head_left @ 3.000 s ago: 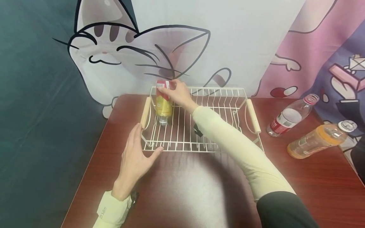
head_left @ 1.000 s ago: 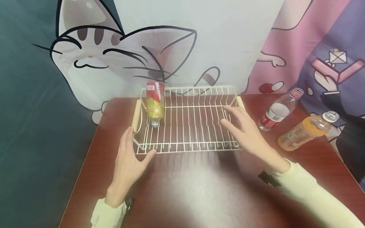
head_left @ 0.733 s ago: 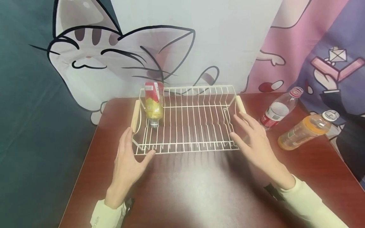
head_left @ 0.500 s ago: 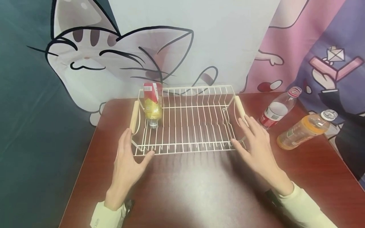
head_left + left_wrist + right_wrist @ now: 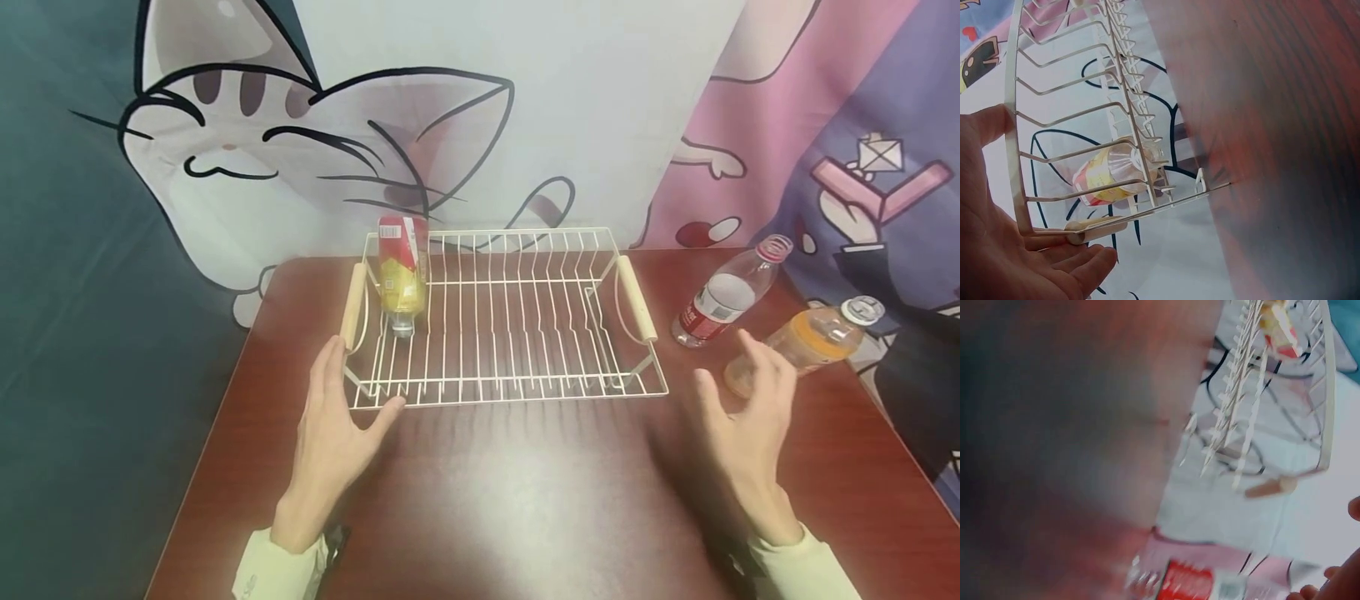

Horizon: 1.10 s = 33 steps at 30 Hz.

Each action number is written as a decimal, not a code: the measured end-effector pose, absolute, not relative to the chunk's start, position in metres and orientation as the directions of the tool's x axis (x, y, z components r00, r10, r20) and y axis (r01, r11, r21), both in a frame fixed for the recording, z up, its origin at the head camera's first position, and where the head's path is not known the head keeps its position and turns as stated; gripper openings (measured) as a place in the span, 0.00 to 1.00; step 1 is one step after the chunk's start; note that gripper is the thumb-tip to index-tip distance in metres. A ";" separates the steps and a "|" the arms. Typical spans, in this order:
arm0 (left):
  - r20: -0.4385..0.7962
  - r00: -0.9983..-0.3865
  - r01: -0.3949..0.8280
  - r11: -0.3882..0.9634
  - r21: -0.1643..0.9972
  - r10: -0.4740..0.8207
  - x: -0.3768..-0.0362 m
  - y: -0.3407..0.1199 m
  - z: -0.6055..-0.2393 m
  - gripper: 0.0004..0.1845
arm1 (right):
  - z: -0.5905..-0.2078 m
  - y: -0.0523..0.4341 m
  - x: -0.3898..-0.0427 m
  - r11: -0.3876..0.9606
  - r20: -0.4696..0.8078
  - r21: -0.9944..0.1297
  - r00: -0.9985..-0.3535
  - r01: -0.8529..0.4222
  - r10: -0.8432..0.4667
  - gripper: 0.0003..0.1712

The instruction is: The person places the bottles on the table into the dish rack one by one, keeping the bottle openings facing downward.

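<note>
A white wire dish rack with pale wooden handles stands on the table. My left hand is at its front left corner, fingers extended beside the left handle. In the left wrist view, the left thumb touches the rack's front rail. A bottle with a red and yellow label stands at the rack's left end, its narrow clear end down. My right hand, thumb and fingers spread, holds nothing. It is nearest the orange-labelled bottle and partly hides it in the head view.
A clear bottle with a red and white label stands right of the rack, near the orange one. Behind the table hangs a cat-print cloth. The table extends in front of the rack.
The right hand let go of the red and yellow bottle in the rack, passed by the right handle, then moved right toward the orange-labelled bottle. The left hand stayed at the rack's corner.
</note>
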<state>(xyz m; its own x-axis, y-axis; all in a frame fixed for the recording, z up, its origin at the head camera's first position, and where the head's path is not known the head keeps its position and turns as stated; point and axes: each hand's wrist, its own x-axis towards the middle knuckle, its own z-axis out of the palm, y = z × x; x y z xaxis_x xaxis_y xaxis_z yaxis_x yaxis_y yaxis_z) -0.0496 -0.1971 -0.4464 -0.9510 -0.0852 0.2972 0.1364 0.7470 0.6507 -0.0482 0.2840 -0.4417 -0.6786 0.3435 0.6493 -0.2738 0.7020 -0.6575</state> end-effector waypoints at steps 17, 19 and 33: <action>0.288 -0.954 0.132 0.750 0.648 -0.081 -0.050 -0.197 -0.446 0.62 | -0.442 0.348 -0.054 0.053 0.024 -0.998 -0.548 0.038 0.836 0.54; 0.289 -0.954 0.131 0.750 0.648 -0.084 -0.050 -0.197 -0.445 0.62 | -0.442 0.355 -0.058 -0.008 -0.054 -0.997 -0.572 0.083 0.819 0.55; 0.277 -0.957 0.120 0.752 0.649 -0.087 -0.049 -0.197 -0.444 0.62 | -0.454 0.376 -0.075 -0.123 -0.125 -0.991 -0.648 0.049 0.752 0.27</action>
